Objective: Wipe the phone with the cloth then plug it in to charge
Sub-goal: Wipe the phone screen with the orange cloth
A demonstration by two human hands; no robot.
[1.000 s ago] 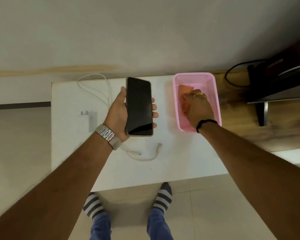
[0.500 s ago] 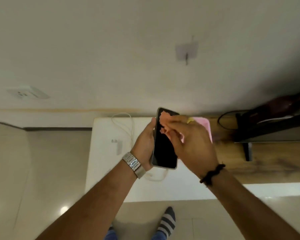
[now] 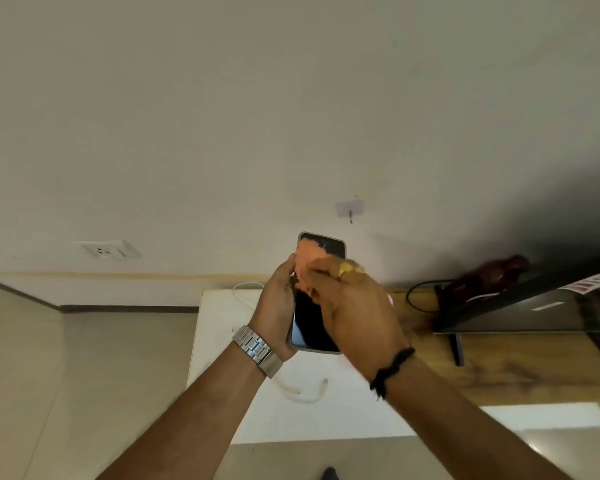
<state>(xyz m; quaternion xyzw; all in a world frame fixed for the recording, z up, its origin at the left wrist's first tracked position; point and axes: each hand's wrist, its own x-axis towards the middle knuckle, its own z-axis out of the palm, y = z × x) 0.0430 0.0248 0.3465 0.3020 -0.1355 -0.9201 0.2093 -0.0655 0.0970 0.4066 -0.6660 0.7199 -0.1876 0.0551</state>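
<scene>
My left hand (image 3: 274, 313) grips a black phone (image 3: 309, 327) by its left edge and holds it upright above the white table (image 3: 219, 341). Pinched in my right hand (image 3: 354, 313) is an orange cloth (image 3: 307, 261), pressed flat on the upper part of the dark screen. A white charging cable (image 3: 305, 393) lies on the table below my hands, its plug end free. The charger brick is mostly hidden behind my left wrist.
A wall socket (image 3: 106, 251) sits on the wall to the left, above the floor. A dark screen on a stand (image 3: 520, 310) and a black cable (image 3: 419, 296) occupy the wooden surface at right. A wall hook (image 3: 350, 211) hangs above the phone.
My right hand took the orange cloth out of the pink basket and brought it onto the phone's screen. Both hands rose with the phone, and the view tilted up toward the wall.
</scene>
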